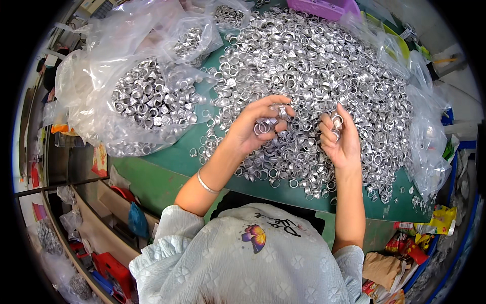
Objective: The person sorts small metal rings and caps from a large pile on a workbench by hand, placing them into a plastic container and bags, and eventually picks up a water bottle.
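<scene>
Left hand (260,124), frame centre: fingers curled around several silver metal rings (264,126). Right hand (340,139), just right of centre: fingertips pinching one ring (336,120). Both above large heap of rings (324,76) on green table (167,167). Clear plastic bag of rings (147,99), upper left; purple tray (329,7), top edge

I note a green-topped work table (167,159) bearing a heap of small silver metal rings (324,76), clear plastic bags of rings (147,99), purple plastic tray (326,7).
</scene>
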Available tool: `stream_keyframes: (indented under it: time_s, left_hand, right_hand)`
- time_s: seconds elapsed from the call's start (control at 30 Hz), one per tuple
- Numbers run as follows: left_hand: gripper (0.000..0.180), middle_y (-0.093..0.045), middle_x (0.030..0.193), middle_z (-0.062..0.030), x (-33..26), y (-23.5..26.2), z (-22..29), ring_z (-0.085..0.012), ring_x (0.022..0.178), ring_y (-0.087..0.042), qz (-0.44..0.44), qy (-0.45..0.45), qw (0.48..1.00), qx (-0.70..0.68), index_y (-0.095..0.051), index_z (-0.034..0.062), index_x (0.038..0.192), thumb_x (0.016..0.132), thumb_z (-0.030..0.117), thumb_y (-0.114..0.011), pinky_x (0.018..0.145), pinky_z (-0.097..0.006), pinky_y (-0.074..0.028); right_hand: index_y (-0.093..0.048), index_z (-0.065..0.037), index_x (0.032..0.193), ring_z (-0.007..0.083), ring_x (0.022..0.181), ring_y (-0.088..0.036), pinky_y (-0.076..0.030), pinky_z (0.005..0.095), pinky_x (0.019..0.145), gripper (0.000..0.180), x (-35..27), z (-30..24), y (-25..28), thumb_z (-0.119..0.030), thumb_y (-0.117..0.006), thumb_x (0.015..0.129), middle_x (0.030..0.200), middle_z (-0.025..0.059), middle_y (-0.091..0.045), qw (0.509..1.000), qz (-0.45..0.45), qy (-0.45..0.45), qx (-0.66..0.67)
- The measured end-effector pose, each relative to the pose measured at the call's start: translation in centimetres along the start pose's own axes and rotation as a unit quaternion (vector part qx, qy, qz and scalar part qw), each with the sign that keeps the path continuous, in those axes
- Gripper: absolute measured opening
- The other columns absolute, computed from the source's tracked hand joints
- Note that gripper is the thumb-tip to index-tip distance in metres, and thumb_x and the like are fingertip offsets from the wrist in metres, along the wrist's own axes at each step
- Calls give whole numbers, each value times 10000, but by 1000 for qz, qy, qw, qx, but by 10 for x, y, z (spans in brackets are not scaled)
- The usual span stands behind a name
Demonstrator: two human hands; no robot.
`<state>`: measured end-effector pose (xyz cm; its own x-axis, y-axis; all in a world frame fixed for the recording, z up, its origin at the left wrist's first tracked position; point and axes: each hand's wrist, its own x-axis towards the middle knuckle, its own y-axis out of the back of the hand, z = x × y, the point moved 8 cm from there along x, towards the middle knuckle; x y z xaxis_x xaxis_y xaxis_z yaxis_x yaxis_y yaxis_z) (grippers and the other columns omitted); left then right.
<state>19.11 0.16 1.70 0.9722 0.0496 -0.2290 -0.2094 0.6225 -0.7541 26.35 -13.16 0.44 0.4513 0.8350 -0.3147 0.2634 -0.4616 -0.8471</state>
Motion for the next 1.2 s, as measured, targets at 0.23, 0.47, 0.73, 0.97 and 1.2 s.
stream_keyframes:
  time_s: [0.23, 0.47, 0.73, 0.97, 1.2]
  left_hand:
    - [180, -587, 767, -96, 4, -21, 44, -281, 627, -592, 153, -298, 576, 745, -662, 64, 850, 766, 220, -691, 553, -381, -475]
    - [102, -620, 818, -89, 27, -23, 49, -243, 626, -606, 156, -290, 548, 769, -622, 45, 780, 782, 144, -642, 512, -393, -464]
    - [223, -602, 922, -172, 5, 13, 30, -137, 591, -516, 10, -58, 998, 1, -524, 7, 1042, 830, 78, -527, 363, -145, -330]
    - [151, -609, 781, -55, -2, 19, 33, -159, 604, -562, 71, -166, 914, 363, -657, 45, 921, 783, 106, -652, 425, -219, -404]
    - [159, -593, 765, -62, -3, -24, 39, -232, 586, -575, 54, -302, 523, 796, -686, 112, 907, 750, 92, -686, 563, -345, -475]
  right_hand:
    - [-530, -32, 800, 92, 360, -364, -254, 196, 305, 232, -5, -17, -22, -234, -522, 913, 615, 69, -521, 982, 72, 114, -132]
    - [-556, -28, 853, 77, 393, -380, -259, 186, 314, 180, 1, -6, -16, -193, -534, 921, 639, 41, -512, 995, 33, 92, -24]
    - [-676, -75, 977, 194, 622, -595, -452, 304, 574, 181, 6, -46, -74, -110, -667, 800, 727, 83, -640, 555, 162, 412, -704]
    - [-631, -45, 828, 251, 599, -589, -456, 364, 528, 78, 43, -30, -78, -115, -647, 796, 794, 103, -616, 382, 115, 397, -827]
    - [-559, -39, 952, 109, 536, -458, -291, 166, 329, 149, 33, -20, -26, -168, -535, 883, 804, 101, -567, 989, 28, 138, -40]
